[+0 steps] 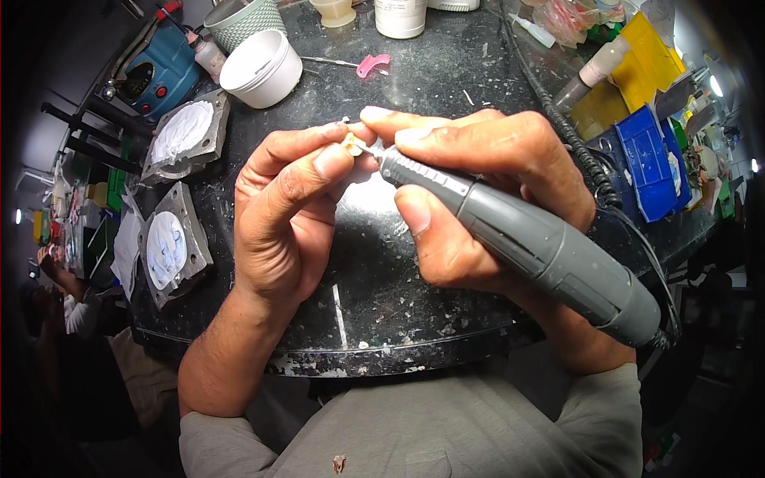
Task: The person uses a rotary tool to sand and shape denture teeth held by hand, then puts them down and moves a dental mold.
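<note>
2 hands (pixel 283 207) (pixel 502 151), 1 handpc. (pixel 522 235), 1 yel. pc. (pixel 352 145)

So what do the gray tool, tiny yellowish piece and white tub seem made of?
Gray tool: probably matte plastic, from its even shell and molded grooves.
Tiny yellowish piece: perhaps resin or ceramic, by its pale color; finish too small to judge.
White tub: likely smooth plastic, given its uniform wall.

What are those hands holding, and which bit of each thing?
The left hand pinches a tiny yellowish piece by its left side. The right hand grips a grey power tool by its front part, near the tip.
</note>
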A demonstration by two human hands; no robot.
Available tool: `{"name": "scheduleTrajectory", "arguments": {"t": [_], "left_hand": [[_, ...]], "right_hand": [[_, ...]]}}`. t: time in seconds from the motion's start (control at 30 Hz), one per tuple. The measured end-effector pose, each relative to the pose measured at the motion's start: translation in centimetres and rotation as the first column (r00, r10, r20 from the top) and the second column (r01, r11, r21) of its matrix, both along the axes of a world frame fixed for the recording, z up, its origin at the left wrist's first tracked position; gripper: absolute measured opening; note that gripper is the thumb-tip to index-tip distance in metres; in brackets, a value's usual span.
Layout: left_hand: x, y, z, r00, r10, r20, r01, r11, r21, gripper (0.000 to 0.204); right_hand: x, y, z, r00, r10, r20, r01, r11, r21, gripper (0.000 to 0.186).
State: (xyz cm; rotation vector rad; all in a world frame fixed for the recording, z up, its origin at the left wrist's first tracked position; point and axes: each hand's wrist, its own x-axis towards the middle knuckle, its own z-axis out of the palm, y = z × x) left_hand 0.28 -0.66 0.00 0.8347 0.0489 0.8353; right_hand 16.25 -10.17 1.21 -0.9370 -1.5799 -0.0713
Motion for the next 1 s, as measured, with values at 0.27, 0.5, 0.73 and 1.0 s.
{"name": "scheduleTrajectory", "arguments": {"t": [0.27,0.5,0.73,1.0], "left_hand": [[0.12,-0.09,-0.04,1.0,0.026,-0.007,-0.026,1.0,0.002,0.022],[0.06,-0.07,-0.05,1.0,0.012,-0.002,-0.012,1.0,-0.012,0.022],[0.06,-0.08,-0.07,1.0,0.014,0.001,-0.014,1.0,-0.002,0.021],[0.05,-0.06,-0.1,1.0,0.02,-0.009,-0.02,1.0,0.003,0.021]], "right_hand": [[0.06,-0.09,0.24,1.0,0.025,-0.006,-0.025,1.0,-0.004,0.034],[-0.04,-0.11,0.27,1.0,0.008,-0.019,-0.009,1.0,-0.019,0.032],[-0.15,-0.16,0.24,0.999,0.02,-0.038,-0.02,1.0,-0.019,0.032],[-0.06,-0.08,0.16,0.999,0.027,-0.03,-0.028,1.0,-0.011,0.031]]}}
